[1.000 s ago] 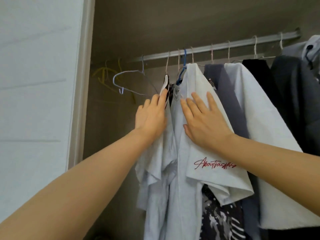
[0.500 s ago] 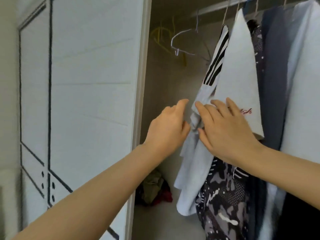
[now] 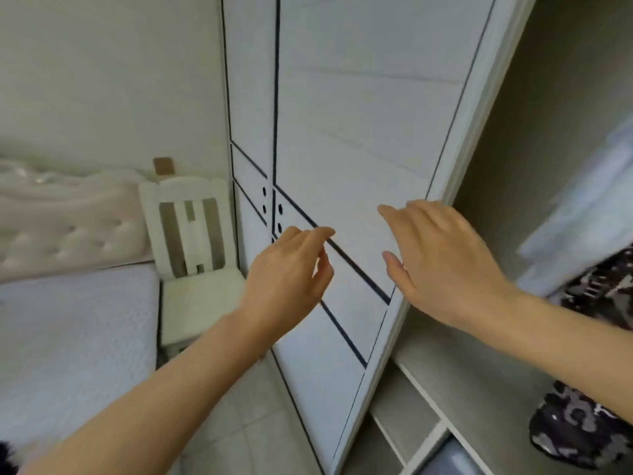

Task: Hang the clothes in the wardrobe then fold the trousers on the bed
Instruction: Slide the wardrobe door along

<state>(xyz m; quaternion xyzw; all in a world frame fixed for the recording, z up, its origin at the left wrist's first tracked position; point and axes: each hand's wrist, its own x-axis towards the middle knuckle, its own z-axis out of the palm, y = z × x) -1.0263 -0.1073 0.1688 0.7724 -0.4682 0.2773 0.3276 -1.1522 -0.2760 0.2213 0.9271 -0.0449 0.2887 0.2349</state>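
Both my hands hang in the air in front of the white wardrobe door, holding nothing. My left hand has loosely bent fingers, and my right hand has its fingers spread and relaxed. At the right edge, inside the open wardrobe, hang a pale blue-white shirt and a dark patterned garment, both blurred. The bed with a light quilted cover lies at the left. A dark bit of cloth peeks in at the bottom left corner. No trousers are plainly in view.
A white wooden chair stands between the bed and the wardrobe. A tufted headboard runs along the wall. A low shelf sits at the wardrobe's bottom. Grey tiled floor lies below my arms.
My view has swung left and down, away from the hanging clothes toward the bed. Both hands have let go of the white shirt and now hold nothing.
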